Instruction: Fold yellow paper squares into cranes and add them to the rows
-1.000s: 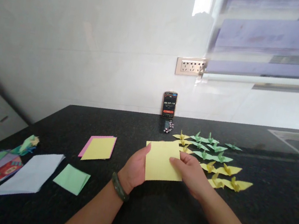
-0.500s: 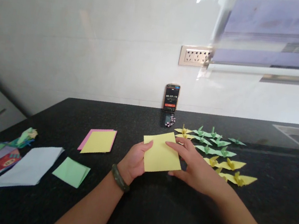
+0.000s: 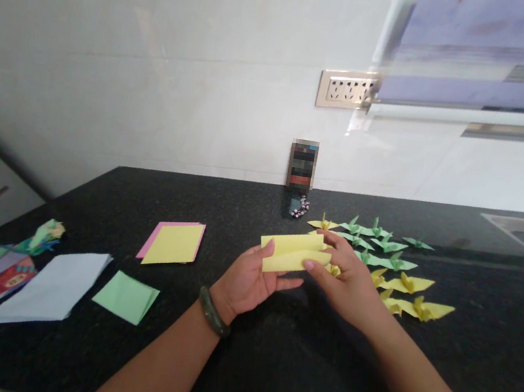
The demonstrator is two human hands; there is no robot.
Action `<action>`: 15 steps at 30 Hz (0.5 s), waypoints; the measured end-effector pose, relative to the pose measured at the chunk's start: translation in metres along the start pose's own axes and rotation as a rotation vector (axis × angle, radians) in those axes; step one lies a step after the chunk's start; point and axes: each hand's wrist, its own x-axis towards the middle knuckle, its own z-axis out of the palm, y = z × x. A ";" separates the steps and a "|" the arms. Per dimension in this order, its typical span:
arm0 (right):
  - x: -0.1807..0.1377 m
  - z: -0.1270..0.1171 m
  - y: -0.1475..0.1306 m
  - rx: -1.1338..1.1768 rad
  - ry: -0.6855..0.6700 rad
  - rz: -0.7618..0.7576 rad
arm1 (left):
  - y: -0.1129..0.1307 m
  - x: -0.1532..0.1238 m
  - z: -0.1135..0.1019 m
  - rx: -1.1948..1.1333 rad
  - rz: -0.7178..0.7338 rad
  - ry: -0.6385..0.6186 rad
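Your left hand [image 3: 248, 280] and right hand [image 3: 348, 282] both grip a yellow sheet [image 3: 287, 263], bent over on itself, above the black counter [image 3: 273, 377], near the paper cranes [image 3: 407, 284]

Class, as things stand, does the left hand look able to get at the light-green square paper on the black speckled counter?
Probably yes: nothing visible stands between the bare left hand and the light-green square paper. However, that hand holds the bent yellow paper sheet, so it may need freeing first.
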 end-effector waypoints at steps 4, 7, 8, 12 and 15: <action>0.001 0.003 0.001 0.062 0.016 0.077 | -0.004 -0.002 0.003 0.097 0.122 -0.072; 0.000 0.003 0.000 0.067 0.027 0.134 | -0.009 -0.002 0.005 0.309 0.211 0.041; 0.000 0.004 0.000 0.065 0.018 0.150 | -0.011 -0.001 0.005 0.367 0.225 0.098; -0.002 0.007 -0.002 0.143 -0.023 0.214 | -0.014 0.001 0.004 0.442 0.236 0.230; -0.001 0.011 -0.004 0.381 0.076 0.344 | -0.015 0.003 0.002 0.417 0.248 0.271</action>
